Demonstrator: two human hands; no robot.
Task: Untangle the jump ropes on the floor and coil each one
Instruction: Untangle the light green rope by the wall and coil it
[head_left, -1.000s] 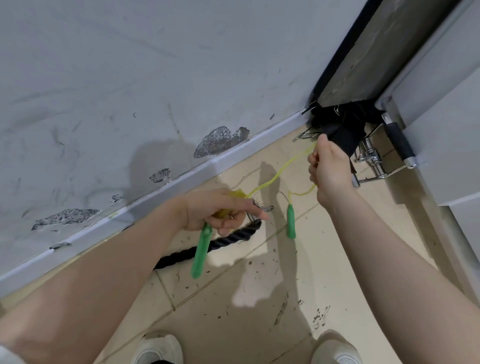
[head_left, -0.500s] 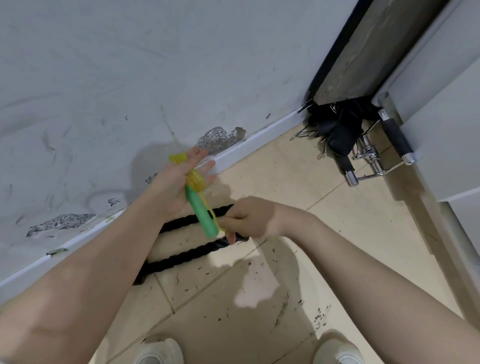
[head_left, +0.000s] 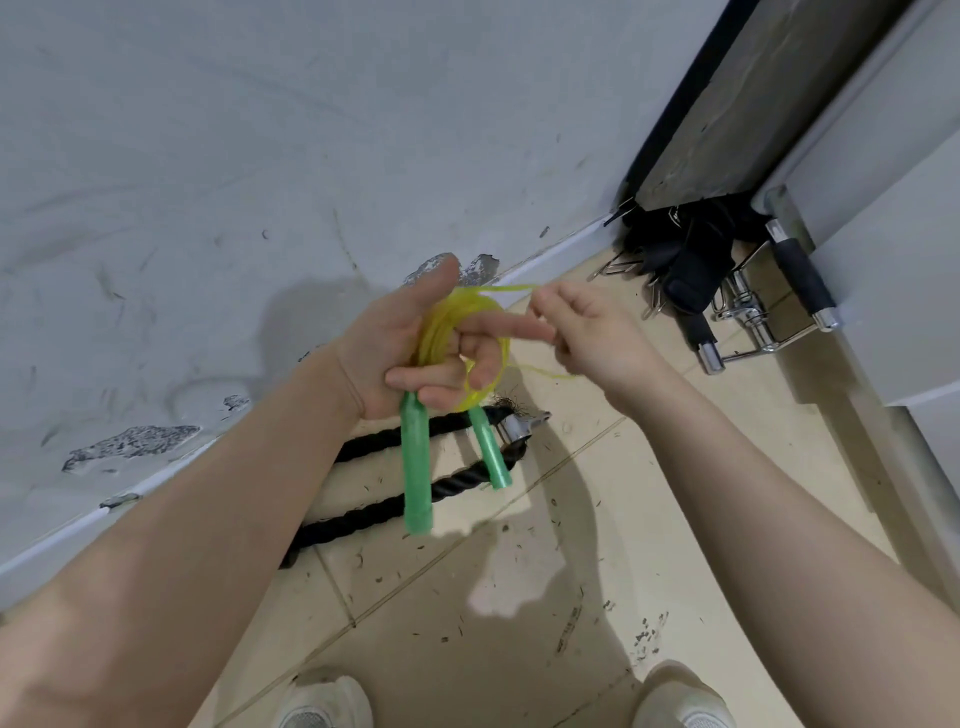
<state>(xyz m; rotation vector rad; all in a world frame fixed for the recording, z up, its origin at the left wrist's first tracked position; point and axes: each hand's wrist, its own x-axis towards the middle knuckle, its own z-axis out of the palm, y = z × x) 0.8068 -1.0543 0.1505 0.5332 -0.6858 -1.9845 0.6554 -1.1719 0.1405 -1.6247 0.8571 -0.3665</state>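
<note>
Left hand (head_left: 400, 358) clutches the coiled yellow jump rope (head_left: 457, 332) while right hand (head_left: 592, 332) pinches its tail; slack risks loops unravelling.

The left hand (head_left: 410, 353) covers the top of the longer green plastic jump-rope handle (head_left: 416, 467) and part of the coiled thin yellow cord (head_left: 457, 322), so how many turns it makes cannot be counted. The right hand's fingers (head_left: 545, 306) hide where they pinch the cord. The left forearm covers the near ends of the thick black twisted rope (head_left: 415, 499). The bottom edge cuts off both white shoes (head_left: 322, 701).
</note>
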